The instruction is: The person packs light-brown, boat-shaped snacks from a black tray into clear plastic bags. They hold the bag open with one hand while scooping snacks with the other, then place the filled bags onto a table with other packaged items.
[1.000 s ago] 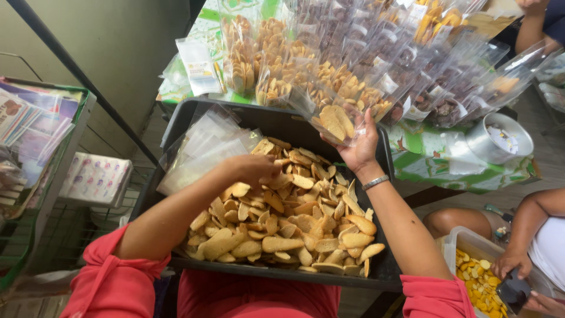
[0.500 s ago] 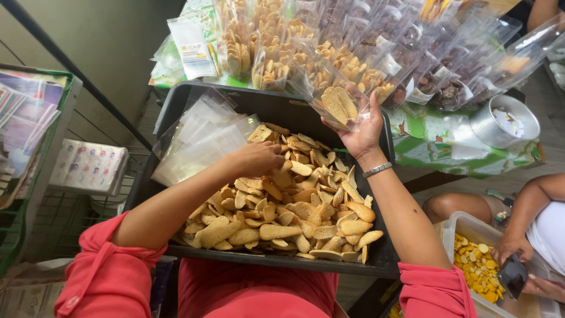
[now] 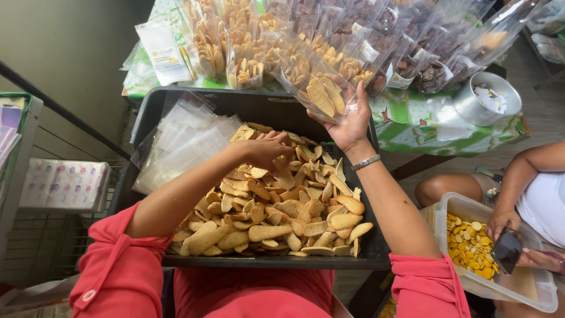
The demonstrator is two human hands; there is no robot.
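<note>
A black tray (image 3: 150, 112) on my lap holds a heap of golden crisp slices (image 3: 282, 212) and a stack of empty clear bags (image 3: 182, 141) at its left. My left hand (image 3: 262, 148) rests on the heap near the top, fingers curled over slices. My right hand (image 3: 351, 121) is raised over the tray's far right corner. It grips a clear bag partly filled with slices (image 3: 321, 91), tilted toward me.
Behind the tray, a green-clothed table (image 3: 412, 121) carries several filled clear bags (image 3: 353, 35) and a metal bowl (image 3: 485, 100). At right, another person's hand (image 3: 506, 227) holds a dark scoop over a clear tub of yellow chips (image 3: 471, 241). A wire rack (image 3: 35, 194) stands at left.
My left hand has moved slightly right across the heap. My right hand still holds the bag up in about the same place.
</note>
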